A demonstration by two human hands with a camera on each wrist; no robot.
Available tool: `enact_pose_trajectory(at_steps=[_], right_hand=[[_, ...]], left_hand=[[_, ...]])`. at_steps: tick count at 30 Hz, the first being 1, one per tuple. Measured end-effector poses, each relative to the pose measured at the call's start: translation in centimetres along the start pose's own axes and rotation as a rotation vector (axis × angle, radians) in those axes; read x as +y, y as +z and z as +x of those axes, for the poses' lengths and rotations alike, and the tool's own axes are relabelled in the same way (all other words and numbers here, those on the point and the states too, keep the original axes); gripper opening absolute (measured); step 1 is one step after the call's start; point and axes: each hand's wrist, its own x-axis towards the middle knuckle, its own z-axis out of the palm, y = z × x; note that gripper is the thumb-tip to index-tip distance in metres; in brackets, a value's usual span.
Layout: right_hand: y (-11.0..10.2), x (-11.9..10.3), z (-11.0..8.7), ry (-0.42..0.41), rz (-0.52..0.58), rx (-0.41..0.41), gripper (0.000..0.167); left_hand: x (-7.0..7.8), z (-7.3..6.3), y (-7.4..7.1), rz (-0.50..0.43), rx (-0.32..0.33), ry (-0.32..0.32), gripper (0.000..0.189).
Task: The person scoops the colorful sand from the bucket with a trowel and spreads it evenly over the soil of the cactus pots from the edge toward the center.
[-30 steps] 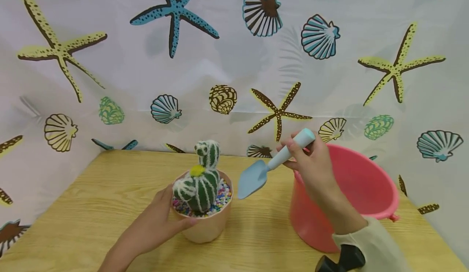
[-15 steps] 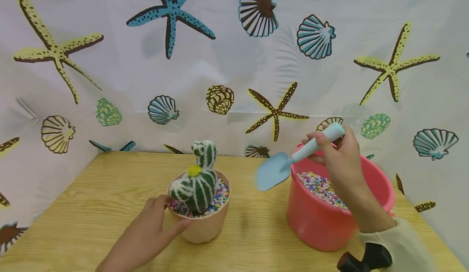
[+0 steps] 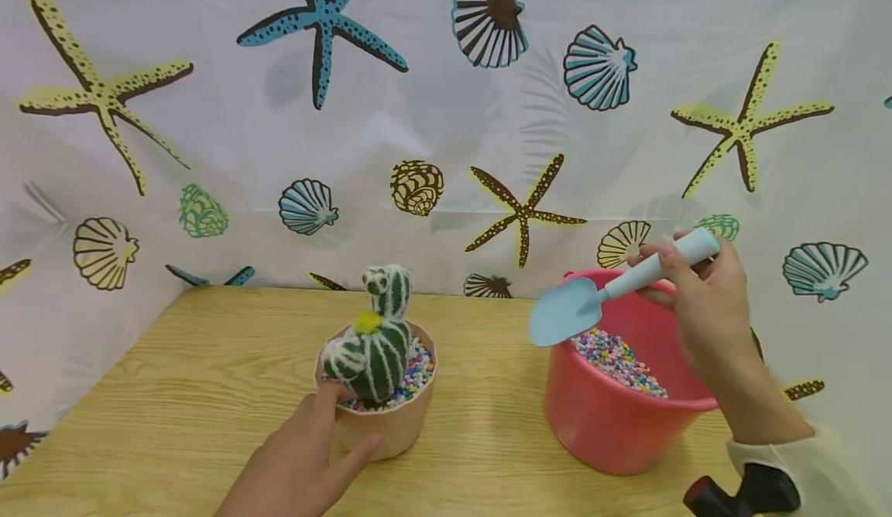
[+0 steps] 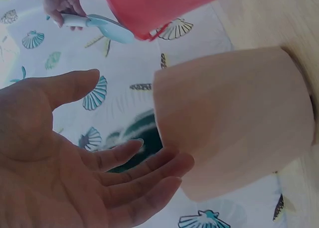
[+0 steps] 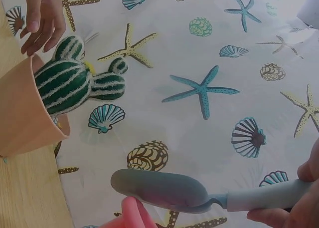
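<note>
A peach flowerpot (image 3: pixel 390 432) stands on the table, holding a green knitted-looking cactus (image 3: pixel 379 350) with a yellow flower, set in multicoloured pebbles (image 3: pixel 420 366). At its near left side is my left hand (image 3: pixel 300 447), fingers loosely bent and thumb spread; in the left wrist view the palm faces the pot and the fingertips (image 4: pixel 184 163) overlap its rim. My right hand (image 3: pixel 718 323) grips the pale blue handle of a small trowel (image 3: pixel 567 312). The trowel's blade hangs tilted over the left rim of a pink bucket (image 3: pixel 606 439), which has similar coloured pebbles (image 3: pixel 616 362) inside.
The wooden table (image 3: pixel 209 362) carries the pot left of centre and the bucket to the right, with a gap between them. Behind rises a white cloth (image 3: pixel 432 114) printed with starfish and shells. A black wrist device (image 3: pixel 759 490) sits by the right sleeve (image 3: pixel 801 463).
My right hand has carried the trowel rightward from beside the pot to the bucket's rim, uncovering the pebbles inside. The left hand has loosened at the pot, its thumb dropping from the rim.
</note>
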Motion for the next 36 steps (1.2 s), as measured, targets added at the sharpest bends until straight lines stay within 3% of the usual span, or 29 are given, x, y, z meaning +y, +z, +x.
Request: enact_pose_trajectory(at_steps=[8, 12, 16, 24, 29, 36], right_hand=[[-2.0, 0.1, 0.0, 0.022, 0.044, 0.064, 0.025], [-3.1, -0.1, 0.2, 0.036, 0.085, 0.081, 0.027], [-4.0, -0.2, 0.3, 0.029, 0.110, 0.107, 0.027], [-5.7, 0.4, 0.6, -0.002, 0.120, 0.166, 0.023], [-6.2, 1.4, 1.0, 0.014, 0.007, 0.201, 0.016], [-6.2, 3.1, 1.9, 0.000, -0.393, 0.264, 0.018]], left_hand=[[2.3, 0.0, 0.9, -0.078, -0.043, 0.007, 0.068], [3.6, 0.1, 1.6, -0.117, -0.023, 0.066, 0.065], [4.8, 0.2, 2.2, -0.084, -0.001, 0.119, 0.062], [7.4, 1.5, 2.7, -0.103, -0.034, 0.170, 0.064], [8.2, 2.3, 3.3, -0.146, -0.010, 0.220, 0.064], [9.4, 4.0, 4.3, -0.202, -0.017, 0.285, 0.066]])
